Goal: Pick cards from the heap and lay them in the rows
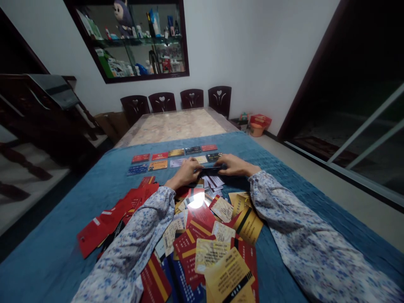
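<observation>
Between my two hands a dark card (211,170) is held by its ends, just in front of the laid-out rows. My left hand (188,171) pinches its left end, and my right hand (232,165) grips the right end. Beyond them, cards lie in two rows, among them a red card (140,158), an orange card (158,165), a blue card (137,169) and a gold card (176,153). Nearer to me, under and between my forearms, spreads a loose heap of red, gold, cream and blue cards (213,256). Part of the lilac card (177,163) is behind my left hand.
A blue cloth (104,185) covers the near part of the long table (179,124). More red cards (121,206) fan out left of my left sleeve. Several dark chairs (191,99) stand at the far end. An orange bucket (257,129) sits on the floor at right.
</observation>
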`<state>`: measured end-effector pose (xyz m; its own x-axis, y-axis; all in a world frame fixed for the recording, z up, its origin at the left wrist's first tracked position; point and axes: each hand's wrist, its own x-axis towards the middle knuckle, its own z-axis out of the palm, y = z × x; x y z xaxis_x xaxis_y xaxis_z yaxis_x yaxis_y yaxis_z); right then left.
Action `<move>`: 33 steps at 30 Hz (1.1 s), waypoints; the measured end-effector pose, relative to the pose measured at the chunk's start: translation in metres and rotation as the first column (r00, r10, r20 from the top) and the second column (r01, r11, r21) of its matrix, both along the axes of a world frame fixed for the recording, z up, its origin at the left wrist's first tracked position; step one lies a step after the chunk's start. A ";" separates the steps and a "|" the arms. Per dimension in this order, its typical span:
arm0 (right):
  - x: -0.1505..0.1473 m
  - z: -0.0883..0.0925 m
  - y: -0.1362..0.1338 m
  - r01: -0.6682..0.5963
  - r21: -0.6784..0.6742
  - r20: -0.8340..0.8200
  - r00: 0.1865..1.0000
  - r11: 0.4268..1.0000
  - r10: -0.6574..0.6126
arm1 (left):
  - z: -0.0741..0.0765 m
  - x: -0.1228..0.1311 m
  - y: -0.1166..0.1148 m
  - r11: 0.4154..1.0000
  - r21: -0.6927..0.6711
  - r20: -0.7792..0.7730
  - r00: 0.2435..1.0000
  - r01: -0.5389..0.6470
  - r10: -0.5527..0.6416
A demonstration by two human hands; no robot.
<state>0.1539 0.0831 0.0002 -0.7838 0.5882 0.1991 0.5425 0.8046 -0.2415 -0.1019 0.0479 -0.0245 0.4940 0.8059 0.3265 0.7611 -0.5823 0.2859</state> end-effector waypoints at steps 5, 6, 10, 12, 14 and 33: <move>-0.003 -0.012 0.009 0.023 0.043 -0.012 1.000 0.999 -0.023 | -0.003 -0.003 0.003 0.999 0.019 0.063 0.997 -0.039 0.038; -0.003 -0.015 0.010 0.025 0.045 -0.029 0.999 0.999 -0.024 | -0.002 -0.003 0.003 0.999 0.018 0.071 0.997 -0.041 0.039; -0.003 -0.022 0.012 0.028 0.044 -0.079 0.997 0.999 -0.025 | 0.000 -0.002 0.001 0.999 0.019 0.083 0.996 -0.044 0.042; -0.003 -0.024 0.013 0.033 0.040 -0.084 0.996 0.999 -0.030 | 0.001 -0.002 0.001 0.999 0.021 0.084 0.995 -0.049 0.047; -0.003 -0.026 0.014 0.042 0.040 -0.093 0.995 0.998 -0.038 | 0.001 -0.002 0.000 0.998 0.023 0.093 0.994 -0.056 0.054; -0.005 -0.016 0.008 0.122 0.028 -0.387 0.916 0.992 -0.102 | 0.005 0.000 -0.003 0.997 0.028 0.128 0.989 -0.074 0.070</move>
